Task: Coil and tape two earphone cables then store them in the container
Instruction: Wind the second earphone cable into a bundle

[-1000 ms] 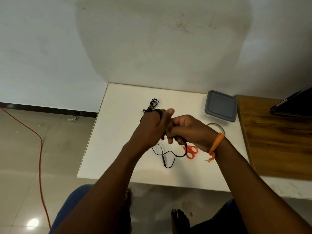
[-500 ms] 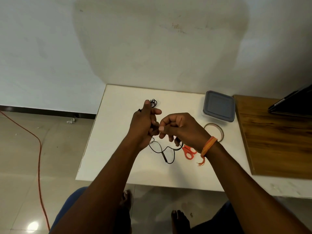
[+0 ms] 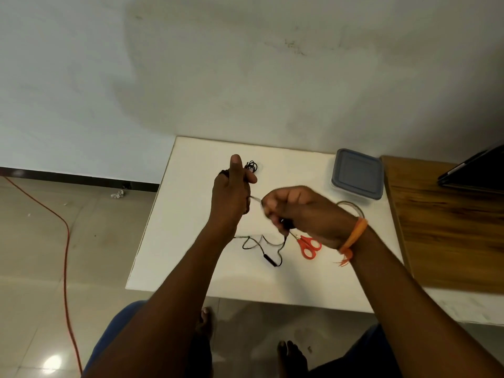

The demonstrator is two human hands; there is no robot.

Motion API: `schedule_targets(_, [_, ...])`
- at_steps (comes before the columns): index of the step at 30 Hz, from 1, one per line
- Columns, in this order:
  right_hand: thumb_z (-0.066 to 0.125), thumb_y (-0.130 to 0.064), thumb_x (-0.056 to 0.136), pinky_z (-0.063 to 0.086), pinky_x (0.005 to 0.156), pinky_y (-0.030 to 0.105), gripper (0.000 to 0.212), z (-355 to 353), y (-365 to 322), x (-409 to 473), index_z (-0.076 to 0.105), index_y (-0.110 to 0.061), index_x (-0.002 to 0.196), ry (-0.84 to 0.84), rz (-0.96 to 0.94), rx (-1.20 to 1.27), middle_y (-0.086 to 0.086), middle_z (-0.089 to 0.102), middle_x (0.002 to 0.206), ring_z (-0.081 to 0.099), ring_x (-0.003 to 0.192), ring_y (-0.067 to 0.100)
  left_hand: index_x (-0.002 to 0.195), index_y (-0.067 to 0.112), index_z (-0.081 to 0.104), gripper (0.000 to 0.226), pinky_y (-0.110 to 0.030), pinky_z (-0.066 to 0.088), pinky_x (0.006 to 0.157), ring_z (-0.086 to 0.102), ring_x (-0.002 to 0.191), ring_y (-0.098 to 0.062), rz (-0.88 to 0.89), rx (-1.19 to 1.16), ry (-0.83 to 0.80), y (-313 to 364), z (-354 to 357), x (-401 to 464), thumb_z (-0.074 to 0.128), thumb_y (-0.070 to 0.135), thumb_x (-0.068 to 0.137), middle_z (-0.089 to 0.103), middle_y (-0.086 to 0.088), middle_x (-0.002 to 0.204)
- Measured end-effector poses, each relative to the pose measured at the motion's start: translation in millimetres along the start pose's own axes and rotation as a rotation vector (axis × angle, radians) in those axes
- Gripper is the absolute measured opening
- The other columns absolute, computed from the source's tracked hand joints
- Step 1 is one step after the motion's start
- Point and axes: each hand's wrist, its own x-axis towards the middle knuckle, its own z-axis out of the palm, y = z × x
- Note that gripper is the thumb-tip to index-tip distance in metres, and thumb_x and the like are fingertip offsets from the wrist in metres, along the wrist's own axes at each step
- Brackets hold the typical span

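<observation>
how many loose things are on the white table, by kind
earphone cables: 2, one coiled, one being wound
scissors: 1
tape roll: 1
container: 1
total: 5

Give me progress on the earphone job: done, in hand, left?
Done, apparently: one coiled black bundle lies on the white table; tape on it not discernible. In hand: left hand and right hand hold the second cable, which trails loose. Left: finish coiling, tape, store both; container has its lid on.
</observation>
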Motion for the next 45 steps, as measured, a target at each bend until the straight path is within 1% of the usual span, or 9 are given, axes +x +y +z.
schedule_targets(3, [0.051, -0.018, 0.095, 0.036, 0.052, 0.026, 0.019, -19, -5, -6, 0.063, -0.007, 0.086, 0.097, 0.007, 0.149, 0.008, 0.047, 0.071, 0.038, 0.061, 0.015, 0.071, 0.010, 0.062, 0.071, -0.019, 0.027, 0.040, 0.035, 0.036, -0.006, 0.024, 0.214, -0.150, -1, -1, -2, 0.020, 0.060, 0.098, 0.038, 0.007, 0.043])
schedule_targets(9, [0.061, -0.011, 0.092, 0.031, 0.045, 0.020, 0.013, -33, -3, -11, 0.071, -0.003, 0.094, 0.185, -0.043, -0.158, -0.007, 0.055, 0.058, 0.040, 0.050, 0.006, 0.070, 0.011, 0.058, 0.089, -0.023, 0.028, 0.046, 0.035, 0.047, -0.011, -0.065, 0.577, -0.566, -6, 3, -16, 0.005, 0.083, 0.072, 0.045, 0.002, 0.057])
schedule_targets(15, [0.069, -0.013, 0.087, 0.039, 0.048, 0.015, 0.009, -31, 0, -6, 0.075, -0.009, 0.092, 0.369, -0.188, -0.325, -0.003, 0.073, 0.081, 0.056, 0.052, -0.001, 0.058, 0.015, 0.032, 0.070, -0.028, 0.011, 0.046, 0.013, 0.045, -0.014, -0.295, 0.345, -0.896, 4, 6, -25, 0.020, 0.078, 0.084, 0.024, 0.000, 0.051])
schedule_targets(18, [0.071, -0.010, 0.084, 0.038, 0.047, 0.016, 0.007, -27, 3, -2, 0.076, -0.009, 0.089, 0.388, -0.189, -0.288, -0.007, 0.071, 0.073, 0.050, 0.049, 0.002, 0.055, 0.011, 0.036, 0.065, -0.016, 0.017, 0.038, 0.019, 0.031, -0.011, -0.366, 0.112, -1.022, 7, 7, -28, 0.030, 0.063, 0.093, 0.027, -0.002, 0.044])
schedule_targets(21, [0.068, -0.011, 0.086, 0.031, 0.043, 0.022, 0.007, -20, 5, 1, 0.073, -0.007, 0.086, 0.382, -0.173, -0.082, 0.009, 0.058, 0.063, 0.037, 0.046, 0.009, 0.052, 0.012, 0.044, 0.064, -0.010, 0.030, 0.035, 0.033, 0.023, -0.013, -0.434, -0.282, -1.063, 13, 7, -29, 0.028, 0.059, 0.094, 0.035, -0.003, 0.037])
schedule_targets(26, [0.059, -0.012, 0.094, 0.027, 0.041, 0.020, 0.015, 1, 6, 6, 0.067, -0.002, 0.087, 0.327, -0.113, 0.087, 0.007, 0.052, 0.059, 0.037, 0.044, 0.011, 0.077, 0.011, 0.072, 0.066, -0.021, 0.052, 0.043, 0.069, 0.052, -0.020, -0.342, -0.832, -0.983, 18, 2, -16, 0.027, 0.056, 0.094, 0.074, -0.011, 0.075])
schedule_targets(32, [0.055, -0.017, 0.097, 0.030, 0.042, 0.022, 0.020, 22, 10, 12, 0.064, -0.005, 0.083, 0.305, 0.016, 0.040, 0.005, 0.060, 0.063, 0.042, 0.049, 0.015, 0.103, 0.005, 0.073, 0.067, -0.038, 0.059, 0.082, 0.067, 0.106, -0.033, -0.200, -1.086, -0.581, 21, -1, -12, 0.025, 0.050, 0.101, 0.069, -0.016, 0.118])
schedule_targets(38, [0.057, -0.017, 0.095, 0.036, 0.041, 0.021, 0.016, 25, 11, 12, 0.070, -0.007, 0.092, 0.196, 0.136, -0.044, 0.003, 0.057, 0.061, 0.043, 0.045, 0.011, 0.135, 0.001, 0.048, 0.062, -0.042, 0.056, 0.090, 0.064, 0.112, -0.036, -0.200, -0.869, -0.296, 20, -7, -1, 0.028, 0.050, 0.102, 0.060, -0.019, 0.131])
schedule_targets(45, [0.062, -0.017, 0.092, 0.040, 0.043, 0.023, 0.016, 11, 2, 7, 0.071, -0.005, 0.097, 0.099, 0.198, -0.183, 0.002, 0.056, 0.060, 0.047, 0.044, 0.012, 0.131, 0.008, 0.046, 0.034, -0.046, 0.059, 0.079, 0.071, 0.094, -0.036, -0.058, -0.428, -0.096, 12, -3, -1, 0.041, 0.029, 0.104, 0.059, -0.016, 0.124])
